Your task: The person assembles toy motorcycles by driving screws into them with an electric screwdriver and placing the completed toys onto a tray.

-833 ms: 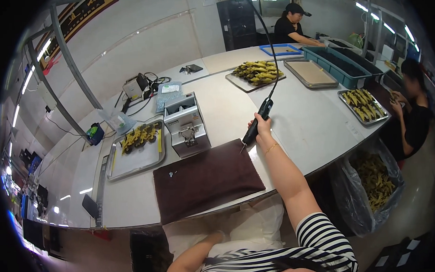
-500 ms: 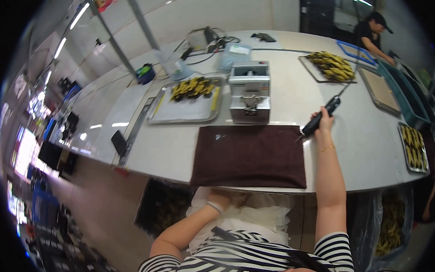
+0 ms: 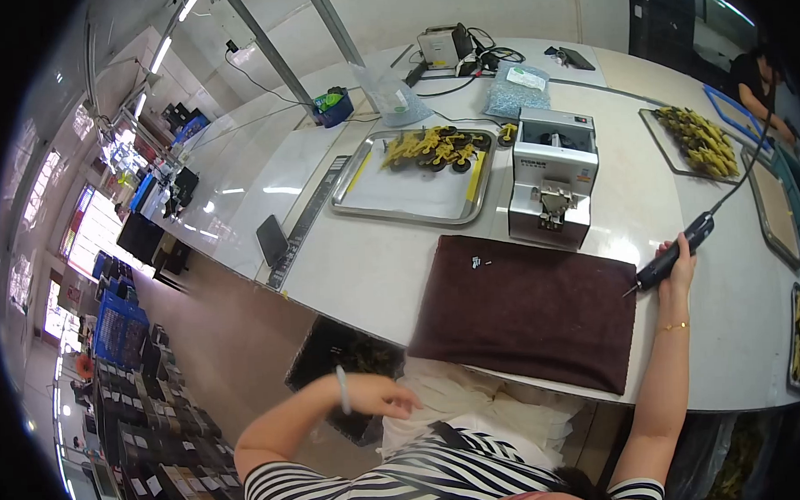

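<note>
My right hand (image 3: 679, 262) is wrapped round a black electric screwdriver (image 3: 701, 229), whose bit points down at the right edge of a dark brown cloth (image 3: 526, 320). A cord runs from its back end up to the right. My left hand (image 3: 379, 395) hangs over my lap, below the table's front edge, fingers apart and slightly bent, with nothing seen in it. A few tiny pale screw-like pieces (image 3: 477, 262) lie on the cloth. Behind it stands a silver screw feeder (image 3: 552, 179). Left of that, a metal tray (image 3: 408, 216) bears several yellow parts with black discs (image 3: 436, 147).
Another tray of yellow parts (image 3: 696, 143) lies at the far right, near a co-worker (image 3: 755, 83). A phone (image 3: 272, 239) leans by the left edge. Plastic bags (image 3: 518, 92) and a power unit (image 3: 441, 47) sit at the back. Below the table is a dark bin (image 3: 338, 358).
My left hand has come up and left from under the table's edge, into fuller view. The view has turned left. My right hand still grips the screwdriver beside the cloth.
</note>
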Motion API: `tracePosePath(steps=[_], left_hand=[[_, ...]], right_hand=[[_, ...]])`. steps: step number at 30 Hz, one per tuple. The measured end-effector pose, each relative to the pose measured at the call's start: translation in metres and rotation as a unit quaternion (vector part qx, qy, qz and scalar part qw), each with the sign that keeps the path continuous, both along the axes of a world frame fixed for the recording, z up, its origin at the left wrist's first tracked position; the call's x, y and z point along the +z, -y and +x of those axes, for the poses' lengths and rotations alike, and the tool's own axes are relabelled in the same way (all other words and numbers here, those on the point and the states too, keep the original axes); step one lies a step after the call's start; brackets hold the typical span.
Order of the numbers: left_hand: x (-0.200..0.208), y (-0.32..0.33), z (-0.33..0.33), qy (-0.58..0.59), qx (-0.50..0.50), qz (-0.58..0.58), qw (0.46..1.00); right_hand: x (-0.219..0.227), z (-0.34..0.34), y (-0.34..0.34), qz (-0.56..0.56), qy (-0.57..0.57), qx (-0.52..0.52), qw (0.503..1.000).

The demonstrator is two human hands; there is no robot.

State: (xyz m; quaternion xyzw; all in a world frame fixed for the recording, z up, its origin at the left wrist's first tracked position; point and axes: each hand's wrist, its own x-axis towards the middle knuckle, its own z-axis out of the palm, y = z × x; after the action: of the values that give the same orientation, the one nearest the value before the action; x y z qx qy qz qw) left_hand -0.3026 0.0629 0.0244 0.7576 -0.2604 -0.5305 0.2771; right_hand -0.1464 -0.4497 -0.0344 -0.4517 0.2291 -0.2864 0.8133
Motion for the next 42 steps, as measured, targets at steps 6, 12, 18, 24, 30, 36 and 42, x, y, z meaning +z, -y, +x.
tracePosePath(steps=[6,12,18,24,30,36,42], left_hand=[[0.052,0.021,0.188,0.534,0.142,-0.091,0.828],[0.011,0.04,0.355,0.605,0.38,0.15,0.684],[-0.017,0.025,0.405,0.563,0.387,0.079,0.726],[-0.014,0.009,0.389,0.61,0.423,-0.181,0.645],[0.047,0.082,0.227,0.359,0.235,-0.259,0.865],[-0.003,0.149,0.153,0.498,-0.022,-0.202,0.843],[-0.002,0.143,0.155,0.506,0.015,-0.246,0.827]], right_hand=[[0.002,-0.005,-0.001,0.014,-0.007,-0.002,1.0],[0.007,-0.008,-0.008,0.008,-0.03,-0.003,1.0],[-0.007,-0.011,0.01,0.077,-0.036,0.018,0.996],[0.025,-0.01,-0.01,0.146,0.04,0.043,0.988],[0.104,-0.025,-0.081,-0.007,0.165,0.099,0.981],[0.146,0.032,-0.166,-0.233,0.284,0.13,0.921],[0.136,0.066,-0.184,-0.304,0.334,0.121,0.884]])
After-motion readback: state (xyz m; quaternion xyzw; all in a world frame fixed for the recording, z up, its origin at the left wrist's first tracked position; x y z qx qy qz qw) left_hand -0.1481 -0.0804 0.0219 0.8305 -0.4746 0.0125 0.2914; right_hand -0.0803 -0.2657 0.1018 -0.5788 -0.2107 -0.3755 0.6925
